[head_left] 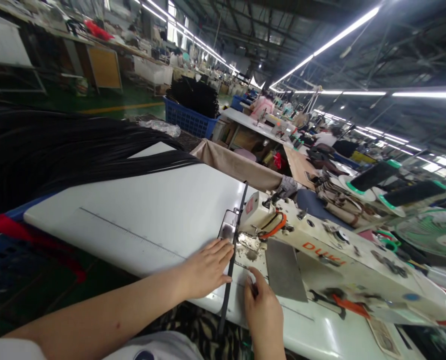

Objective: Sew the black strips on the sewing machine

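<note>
A narrow black strip (pixel 231 265) runs across the white sewing table (pixel 163 205), past the needle area of a cream sewing machine (pixel 305 245), and hangs over the near edge. My left hand (pixel 210 265) lies flat beside the needle plate, its fingers stretched out and the fingertips touching the strip. Right of the strip, my right hand (pixel 262 305) is closed, its thumb and index finger curled round a small dark object that is too hidden to name.
Long black strips (pixel 76 145) are heaped at the left. A blue basket (pixel 189 117) of black pieces stands beyond the table. Black thread cones (pixel 373 176) and a green fan (pixel 433 232) are at the right. A person in pink (pixel 262 106) sits farther back.
</note>
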Motion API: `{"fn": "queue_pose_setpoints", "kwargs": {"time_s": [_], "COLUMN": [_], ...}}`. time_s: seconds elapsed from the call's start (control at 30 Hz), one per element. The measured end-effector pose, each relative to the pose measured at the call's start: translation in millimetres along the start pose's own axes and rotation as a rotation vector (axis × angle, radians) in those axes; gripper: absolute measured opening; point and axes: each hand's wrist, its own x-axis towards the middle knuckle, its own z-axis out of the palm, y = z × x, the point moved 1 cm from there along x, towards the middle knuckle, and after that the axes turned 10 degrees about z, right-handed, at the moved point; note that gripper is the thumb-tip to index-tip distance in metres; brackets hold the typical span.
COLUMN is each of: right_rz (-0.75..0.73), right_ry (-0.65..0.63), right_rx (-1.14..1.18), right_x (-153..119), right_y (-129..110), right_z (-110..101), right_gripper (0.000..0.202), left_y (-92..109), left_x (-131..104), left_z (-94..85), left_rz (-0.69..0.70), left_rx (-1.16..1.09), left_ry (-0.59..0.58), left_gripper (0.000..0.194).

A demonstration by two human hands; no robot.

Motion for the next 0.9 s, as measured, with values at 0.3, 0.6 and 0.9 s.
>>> {"fn": "queue_pose_setpoints", "kwargs": {"time_s": [0.3, 0.6, 0.9], "right_rz": [-0.122, -0.176, -0.222], "right_ry": [0.213, 0.269, 0.312], "right_rx": [-0.064, -0.011, 0.004], "right_x": [7, -1, -3], "right_y": [12, 14, 7], "right_z": [21, 21, 19], "right_gripper": [0.042, 0.034, 0.031], "left_y": [1, 3, 0], "left_x": [-2, -2, 1], "left_z": [1.5, 1.3, 0.0], "left_rz": [-0.013, -0.026, -0.054], "left_rx": [0.026, -0.006, -0.061], "left_ry": [0.004, -0.032, -0.029], "left_gripper": [0.072, 0.07, 0.054]}}
